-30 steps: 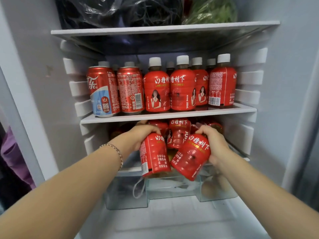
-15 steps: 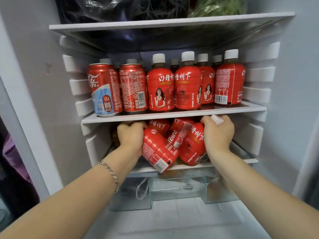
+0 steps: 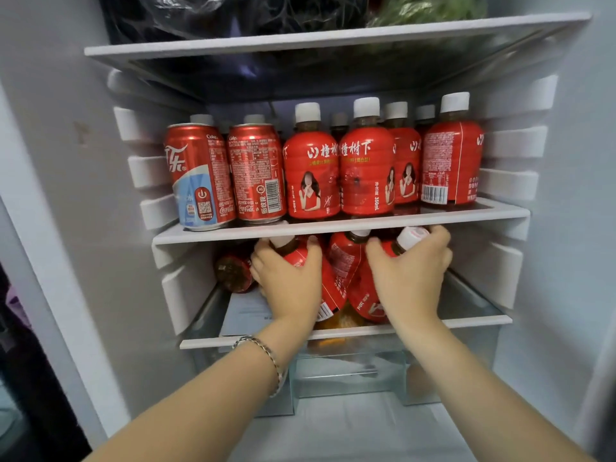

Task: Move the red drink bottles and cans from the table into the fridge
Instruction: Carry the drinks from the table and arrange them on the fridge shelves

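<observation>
Two cans (image 3: 200, 176), ten-plus bottles (image 3: 311, 175), two hands (image 3: 290, 281)

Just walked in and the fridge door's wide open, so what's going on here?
A person is loading red drinks into a fridge. The left hand grips one tilted red bottle and the right hand grips a second bottle near its neck, both at the lower shelf. The shelf above holds two cans and a row of upright bottles.

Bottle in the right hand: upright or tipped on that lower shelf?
Tipped: the bottle in the right hand slants, its white cap up and right of its red body.
</observation>
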`<control>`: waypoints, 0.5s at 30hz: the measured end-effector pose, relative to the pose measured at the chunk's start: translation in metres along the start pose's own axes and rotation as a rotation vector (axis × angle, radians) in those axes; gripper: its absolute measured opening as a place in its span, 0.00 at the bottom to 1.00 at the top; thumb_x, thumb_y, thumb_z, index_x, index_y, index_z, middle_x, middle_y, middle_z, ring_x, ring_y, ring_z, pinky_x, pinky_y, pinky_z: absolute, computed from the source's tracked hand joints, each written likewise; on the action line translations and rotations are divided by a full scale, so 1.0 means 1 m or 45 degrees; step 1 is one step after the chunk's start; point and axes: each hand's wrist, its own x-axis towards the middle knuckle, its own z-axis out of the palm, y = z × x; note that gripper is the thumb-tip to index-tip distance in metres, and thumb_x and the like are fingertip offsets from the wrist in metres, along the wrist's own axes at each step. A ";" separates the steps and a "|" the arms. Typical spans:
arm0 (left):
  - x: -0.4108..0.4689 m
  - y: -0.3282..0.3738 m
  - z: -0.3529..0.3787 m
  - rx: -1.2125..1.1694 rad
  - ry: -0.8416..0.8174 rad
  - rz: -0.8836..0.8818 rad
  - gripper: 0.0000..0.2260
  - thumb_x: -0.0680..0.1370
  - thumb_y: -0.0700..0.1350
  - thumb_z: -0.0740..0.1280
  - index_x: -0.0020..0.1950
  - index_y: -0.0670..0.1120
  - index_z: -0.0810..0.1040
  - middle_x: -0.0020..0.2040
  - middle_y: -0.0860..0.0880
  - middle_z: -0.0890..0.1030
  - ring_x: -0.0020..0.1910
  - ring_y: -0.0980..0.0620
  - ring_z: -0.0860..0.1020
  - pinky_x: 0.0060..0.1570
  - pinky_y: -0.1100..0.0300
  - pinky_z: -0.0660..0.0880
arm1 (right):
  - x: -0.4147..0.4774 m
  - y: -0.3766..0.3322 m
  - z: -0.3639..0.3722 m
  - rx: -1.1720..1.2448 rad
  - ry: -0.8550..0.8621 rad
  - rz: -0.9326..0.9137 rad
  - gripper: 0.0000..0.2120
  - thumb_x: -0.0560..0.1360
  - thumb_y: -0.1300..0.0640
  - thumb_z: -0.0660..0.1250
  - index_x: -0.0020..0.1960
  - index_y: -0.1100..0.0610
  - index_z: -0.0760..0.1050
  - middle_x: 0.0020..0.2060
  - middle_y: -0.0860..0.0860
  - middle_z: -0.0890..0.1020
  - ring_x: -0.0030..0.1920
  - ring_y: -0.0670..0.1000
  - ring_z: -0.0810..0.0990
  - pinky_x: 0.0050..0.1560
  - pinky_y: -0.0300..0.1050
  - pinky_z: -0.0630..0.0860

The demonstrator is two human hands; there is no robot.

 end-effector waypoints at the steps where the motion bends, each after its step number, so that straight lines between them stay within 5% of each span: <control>1: 0.000 -0.001 0.000 -0.044 -0.045 -0.022 0.29 0.71 0.53 0.72 0.66 0.43 0.65 0.63 0.43 0.70 0.65 0.44 0.67 0.66 0.47 0.65 | -0.004 0.000 0.001 -0.048 -0.042 -0.052 0.32 0.66 0.54 0.73 0.64 0.62 0.63 0.57 0.56 0.73 0.60 0.55 0.70 0.60 0.55 0.72; 6: 0.003 -0.013 -0.009 -0.135 -0.301 -0.030 0.36 0.68 0.55 0.74 0.70 0.49 0.62 0.64 0.47 0.71 0.62 0.48 0.72 0.63 0.49 0.71 | -0.009 0.011 -0.005 -0.079 -0.088 -0.135 0.37 0.67 0.47 0.74 0.68 0.55 0.59 0.52 0.50 0.77 0.52 0.54 0.78 0.48 0.44 0.73; 10: -0.005 -0.013 -0.008 -0.200 -0.292 -0.043 0.37 0.68 0.54 0.75 0.71 0.53 0.60 0.63 0.51 0.72 0.61 0.52 0.73 0.60 0.53 0.72 | -0.007 0.016 -0.002 -0.063 -0.092 -0.144 0.33 0.66 0.46 0.74 0.63 0.53 0.61 0.46 0.45 0.74 0.46 0.49 0.77 0.45 0.43 0.71; 15: -0.009 -0.014 -0.007 -0.254 -0.286 -0.064 0.36 0.69 0.53 0.74 0.72 0.55 0.59 0.62 0.53 0.72 0.60 0.53 0.73 0.57 0.55 0.73 | 0.035 0.038 -0.012 0.419 -0.040 0.598 0.26 0.68 0.49 0.73 0.57 0.58 0.63 0.47 0.51 0.78 0.50 0.54 0.79 0.52 0.50 0.76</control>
